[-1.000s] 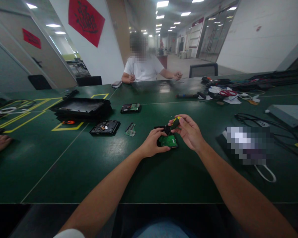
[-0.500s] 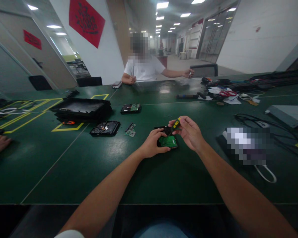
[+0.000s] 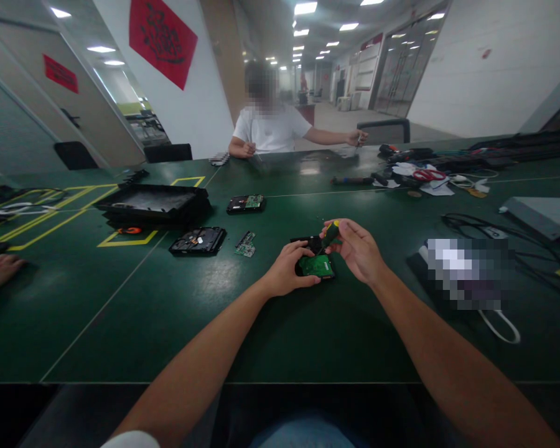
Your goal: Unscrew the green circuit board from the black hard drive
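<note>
A hard drive [image 3: 318, 267] with its green circuit board facing up lies on the green table in front of me. My left hand [image 3: 289, 269] grips its left side, thumb along the near edge and fingers over the far part. Between the fingertips of my right hand [image 3: 357, 249] is a yellow-and-black screwdriver [image 3: 330, 234], held tilted with its tip down at the drive, near the board's far edge. Whether the tip sits in a screw is too small to tell. To the left lie a loose circuit board [image 3: 246, 245] and another hard drive [image 3: 198, 241].
A third drive [image 3: 246, 204] and a black tray [image 3: 154, 204] stand farther back left. At right are a blurred-out object [image 3: 466, 274], black cables and a grey metal box [image 3: 541, 216]. A person [image 3: 273, 127] sits opposite; another person's hand [image 3: 0, 272] rests at the left edge.
The screwdriver handle has turned slightly in my right fingers, its yellow marks now mostly out of sight. My left hand and the hard drive stay in place.
</note>
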